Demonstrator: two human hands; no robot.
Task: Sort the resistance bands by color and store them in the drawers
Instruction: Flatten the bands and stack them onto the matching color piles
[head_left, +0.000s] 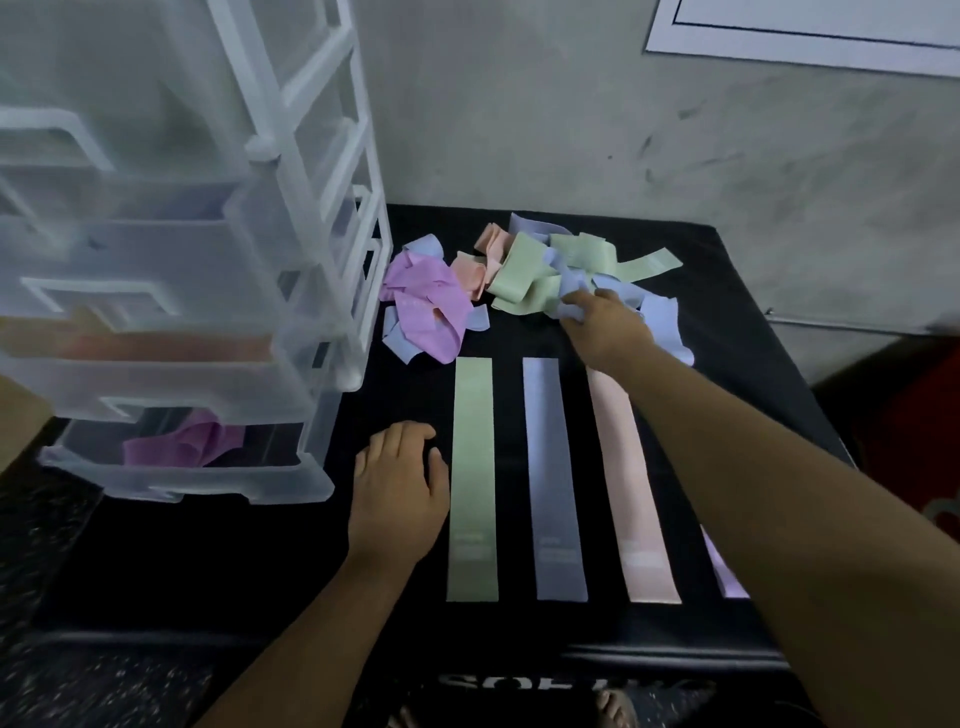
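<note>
Drawers (208, 312) stand left of your left hand (397, 493), which rests flat on the mat (260, 571), fingers loosely spread, beside the green band (472, 478). Your right hand (605, 325) grips a blue band (571, 285) in the pile (519, 270) ahead.

Dim, flat light; soft focus thru-out; extra blur on drawer unit (156, 322); wide-angle bend at edges

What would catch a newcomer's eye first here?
A tangled heap of pastel bands sits at the back of the black table, where the right hand grips a blue band. In front, a green strip, a blue strip and a pink strip lie flat in a row. Left stands a clear drawer tower, a purple band in its open bottom drawer.
</note>
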